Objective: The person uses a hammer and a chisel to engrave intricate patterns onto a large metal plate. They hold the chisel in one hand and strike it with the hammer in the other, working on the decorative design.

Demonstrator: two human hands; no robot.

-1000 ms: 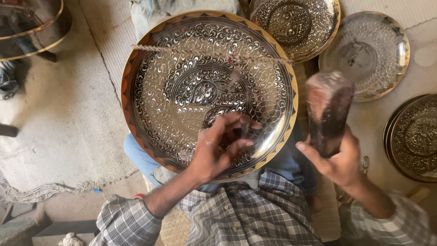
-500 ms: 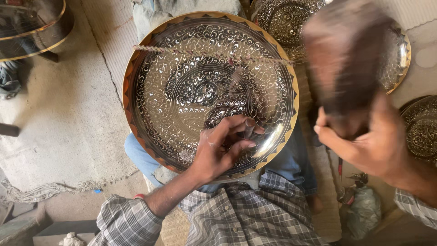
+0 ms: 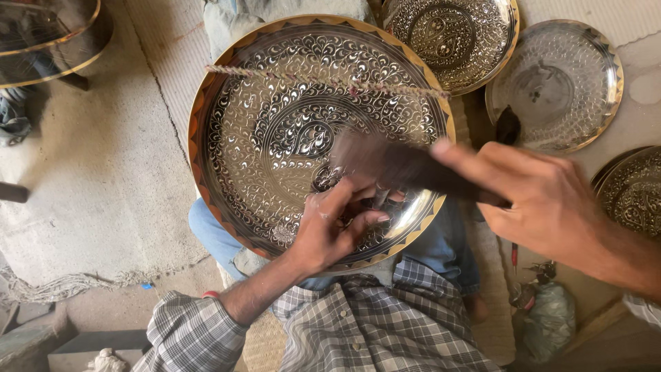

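Head view: the big engraved brass tray is propped on the lap, tilted toward the worker and tied across with a twisted cord, probably so it's kept steady. The left hand is pinched shut on a small chisel set against the tray's lower middle. The right hand is wrapped around a dark mallet, blurred, held just above the chisel. Trays counted: five altogether, one being worked, three engraved ones to the right, one at the top-left edge.
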